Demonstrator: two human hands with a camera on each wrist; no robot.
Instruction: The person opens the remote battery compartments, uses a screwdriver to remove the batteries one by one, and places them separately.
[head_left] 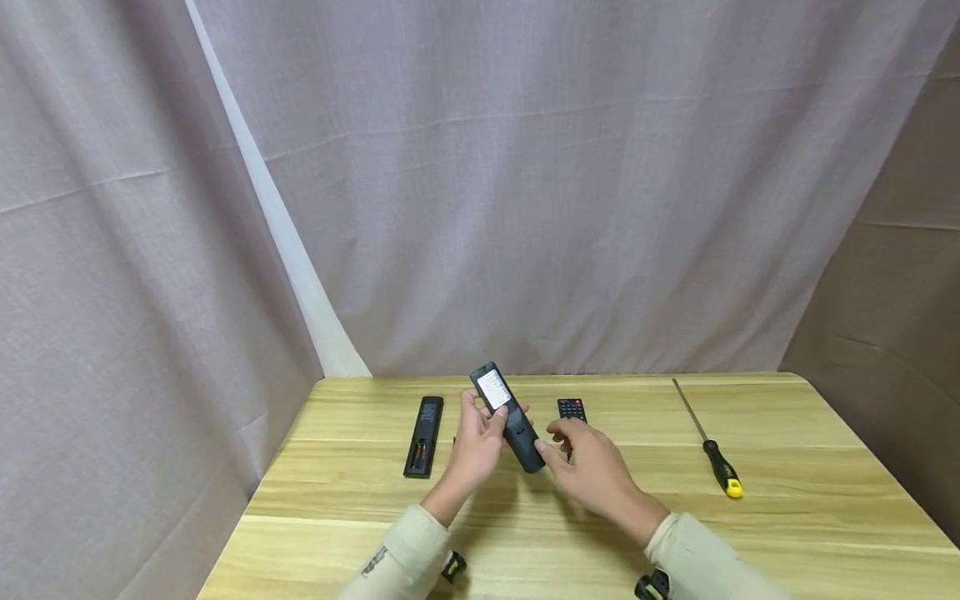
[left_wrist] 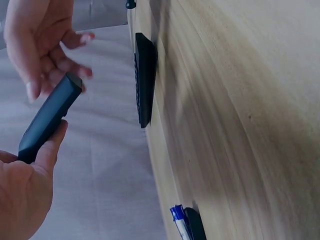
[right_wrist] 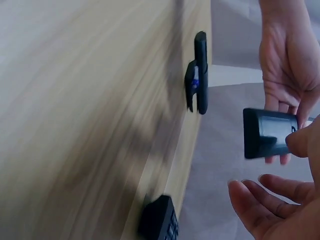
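My left hand point(head_left: 474, 446) grips a black remote control point(head_left: 514, 421), tilted, above the table. Its back faces up, showing a white label and a small latch mark on the lower part. The thumb of my right hand point(head_left: 598, 468) touches the remote's lower end, while the other fingers stay apart from it, loosely bent, as the right wrist view shows. On the left lies a second black remote point(head_left: 424, 435), back up, with batteries visible in its uncovered compartment. A third remote point(head_left: 572, 408) rests buttons up behind my right hand, partly hidden.
A screwdriver point(head_left: 721, 468) with a black and yellow handle lies to the right on the wooden table point(head_left: 810, 483). The left wrist view shows a blue-capped pen point(left_wrist: 180, 221) beside a dark object. Grey curtains point(head_left: 525, 208) hang behind the table.
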